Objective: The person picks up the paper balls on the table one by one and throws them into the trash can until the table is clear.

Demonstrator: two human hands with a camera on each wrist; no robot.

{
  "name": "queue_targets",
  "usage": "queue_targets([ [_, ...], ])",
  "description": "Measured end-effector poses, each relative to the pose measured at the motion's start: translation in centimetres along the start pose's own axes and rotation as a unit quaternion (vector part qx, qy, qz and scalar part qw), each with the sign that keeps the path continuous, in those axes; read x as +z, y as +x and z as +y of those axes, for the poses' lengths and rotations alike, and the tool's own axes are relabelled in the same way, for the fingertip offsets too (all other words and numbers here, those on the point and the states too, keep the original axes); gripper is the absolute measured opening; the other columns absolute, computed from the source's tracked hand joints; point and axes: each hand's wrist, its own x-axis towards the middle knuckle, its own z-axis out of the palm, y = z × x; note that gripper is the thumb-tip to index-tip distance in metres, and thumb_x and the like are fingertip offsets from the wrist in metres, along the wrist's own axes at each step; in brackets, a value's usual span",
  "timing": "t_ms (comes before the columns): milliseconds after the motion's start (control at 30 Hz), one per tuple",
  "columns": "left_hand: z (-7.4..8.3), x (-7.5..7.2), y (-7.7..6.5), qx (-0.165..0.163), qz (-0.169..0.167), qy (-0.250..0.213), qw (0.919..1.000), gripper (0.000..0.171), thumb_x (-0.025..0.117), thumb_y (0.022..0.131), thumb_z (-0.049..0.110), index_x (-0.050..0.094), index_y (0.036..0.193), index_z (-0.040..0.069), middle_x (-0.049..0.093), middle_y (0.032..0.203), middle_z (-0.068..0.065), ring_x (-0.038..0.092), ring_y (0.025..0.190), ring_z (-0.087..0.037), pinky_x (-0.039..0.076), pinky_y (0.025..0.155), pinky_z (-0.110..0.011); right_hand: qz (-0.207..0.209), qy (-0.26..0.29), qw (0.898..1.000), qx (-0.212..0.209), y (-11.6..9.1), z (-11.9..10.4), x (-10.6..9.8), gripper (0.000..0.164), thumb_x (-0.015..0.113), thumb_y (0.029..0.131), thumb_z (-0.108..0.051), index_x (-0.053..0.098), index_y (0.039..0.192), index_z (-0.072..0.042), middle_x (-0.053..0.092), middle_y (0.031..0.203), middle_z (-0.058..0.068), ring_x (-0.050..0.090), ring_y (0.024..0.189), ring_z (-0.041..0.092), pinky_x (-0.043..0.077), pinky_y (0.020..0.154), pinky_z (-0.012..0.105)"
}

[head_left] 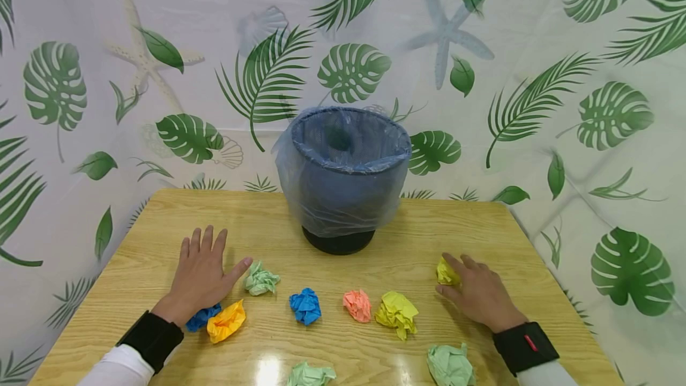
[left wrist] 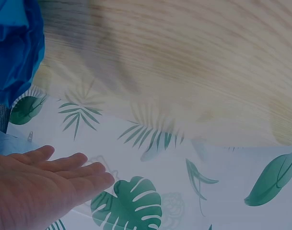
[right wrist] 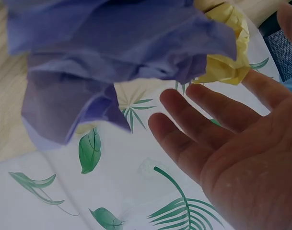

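Note:
My left hand (head_left: pixel 200 273) is stretched out flat with fingers straight, holding nothing. Its thumb tip comes close to a pale green crumpled paper ball (head_left: pixel 261 279). Under that wrist, partly hidden, lies a dark blue paper ball (head_left: pixel 202 317), with an orange one (head_left: pixel 227 321) beside it. My right hand (head_left: pixel 479 290) reaches over a small yellow paper ball (head_left: pixel 447 273); the index finger is at the ball, the thumb apart from it. In the right wrist view a purple crumpled paper (right wrist: pixel 122 43) fills the foreground, hidden by the hand in the head view.
A dark bin (head_left: pixel 343 195) lined with a clear plastic bag stands at the table's back middle. Between the hands lie blue (head_left: pixel 305 306), pink (head_left: pixel 357 305) and yellow (head_left: pixel 397 314) paper balls. Pale green ones (head_left: pixel 451 365) lie near the front edge. A leaf-patterned curtain (head_left: pixel 354 16) hangs behind the table.

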Motion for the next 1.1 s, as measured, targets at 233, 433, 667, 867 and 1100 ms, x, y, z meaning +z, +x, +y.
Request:
queue_targets([
  [233,-0.13,0.13,-0.12,0.000,-0.004,0.002,1.0000,0.092,0.049,0.101,0.064,0.031,0.157,-0.008,0.021,0.160,-0.039,0.011,0.148,-0.060,0.003,0.119,-0.071,0.006,-0.003,1.000,-0.019,0.05,0.19,0.51,0.061,0.079,0.091,-0.031,0.059,0.143,-0.005,0.059,0.129,0.035,0.063,0.102,0.054,0.051,0.080,0.068],
  [433,-0.12,0.18,-0.09,0.001,-0.003,0.003,1.0000,0.092,0.049,0.101,0.064,0.032,0.156,-0.007,0.021,0.160,-0.039,0.011,0.148,-0.060,0.004,0.119,-0.071,-0.013,0.024,1.000,-0.011,0.29,-0.05,0.23,0.057,0.081,0.089,-0.020,0.061,0.139,-0.001,0.062,0.124,0.033,0.066,0.102,0.048,0.055,0.079,0.060],
  [667,0.17,-0.01,-0.06,0.005,0.001,0.007,1.0000,0.091,0.049,0.101,0.064,0.033,0.156,-0.007,0.022,0.159,-0.039,0.012,0.147,-0.060,0.004,0.119,-0.071,-0.012,0.033,0.999,0.000,0.56,-0.23,0.22,0.047,0.081,0.088,-0.010,0.066,0.131,0.001,0.068,0.113,0.025,0.067,0.100,0.043,0.057,0.080,0.056],
  [867,0.44,-0.12,-0.04,0.009,0.004,0.006,0.9999,0.091,0.050,0.101,0.064,0.034,0.156,-0.007,0.022,0.159,-0.039,0.012,0.148,-0.060,0.005,0.119,-0.071,0.018,0.019,1.000,-0.011,0.48,-0.14,0.46,0.041,0.081,0.087,-0.008,0.070,0.125,0.001,0.070,0.104,0.020,0.068,0.092,0.038,0.058,0.076,0.052],
  [1100,0.80,-0.35,-0.08,0.014,0.011,0.015,0.9997,0.088,0.052,0.101,0.061,0.036,0.156,-0.006,0.026,0.158,-0.039,0.015,0.147,-0.060,0.007,0.118,-0.071,0.062,0.014,0.998,-0.017,0.80,-0.50,-0.47,0.040,0.081,0.087,-0.007,0.070,0.124,0.002,0.071,0.101,0.020,0.069,0.085,0.034,0.057,0.069,0.048],
])
